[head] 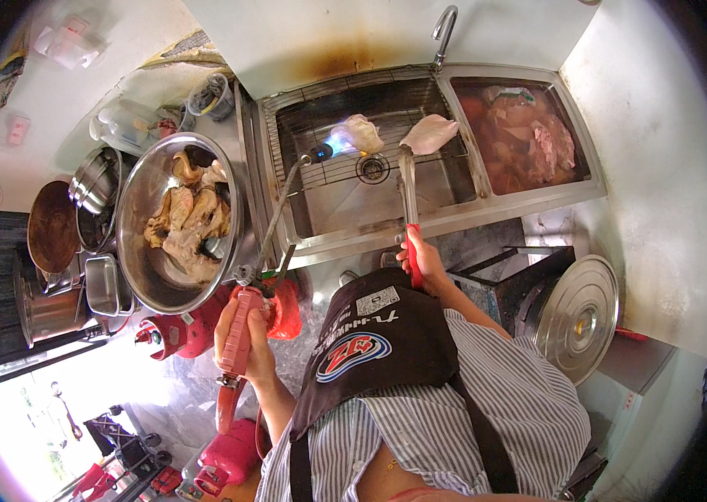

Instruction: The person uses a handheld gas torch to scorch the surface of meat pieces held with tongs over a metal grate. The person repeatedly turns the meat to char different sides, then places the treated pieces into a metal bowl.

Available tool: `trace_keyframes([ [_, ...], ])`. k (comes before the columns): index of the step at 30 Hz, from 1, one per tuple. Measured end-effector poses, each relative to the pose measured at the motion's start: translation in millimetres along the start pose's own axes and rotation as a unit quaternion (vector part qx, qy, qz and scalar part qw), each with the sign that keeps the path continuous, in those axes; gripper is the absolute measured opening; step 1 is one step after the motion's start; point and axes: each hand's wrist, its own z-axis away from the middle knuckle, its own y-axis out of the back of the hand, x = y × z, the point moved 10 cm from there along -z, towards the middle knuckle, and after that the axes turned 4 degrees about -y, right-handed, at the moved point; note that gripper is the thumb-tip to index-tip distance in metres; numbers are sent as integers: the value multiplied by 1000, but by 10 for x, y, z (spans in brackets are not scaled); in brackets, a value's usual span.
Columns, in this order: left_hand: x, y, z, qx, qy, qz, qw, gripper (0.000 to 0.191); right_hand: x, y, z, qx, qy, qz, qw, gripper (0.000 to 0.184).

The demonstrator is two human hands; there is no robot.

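Observation:
My left hand (247, 342) is closed around the pink handle of a gas blowtorch (275, 232). Its nozzle gives off a blue flame that meets a pale piece of meat (358, 135) on a wire rack (328, 164) over the left sink basin. With my right hand (422, 260) I grip metal tongs with red handles (409, 182). Their tips touch or lie close to a second pale, smooth piece of meat (432, 133) at the rack's right side. Whether the tips are closed on it I cannot tell. Browned pieces of meat (193, 213) lie in a large steel bowl (131, 263) left of the sink.
The right basin (595, 176) holds raw meat in reddish liquid. A faucet (444, 37) rises behind the sink. Red gas cylinders (231, 455) stand at the lower left. A round metal lid (579, 320) leans at the right; stacked pans (102, 182) are beyond the bowl.

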Motion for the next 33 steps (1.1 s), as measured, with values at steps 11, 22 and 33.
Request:
trace_keyframes([
  [11,-143,12,-1,14,46,46,998,26,-32,-26,-6,-3,-10,13,1000,70],
  [22,-217,58,27,24,72,63,995,26,-199,-283,-52,-61,-21,18,998,57],
  [33,-317,156,52,41,90,56,994,25,-344,-665,-467,-130,-52,-16,990,48],
])
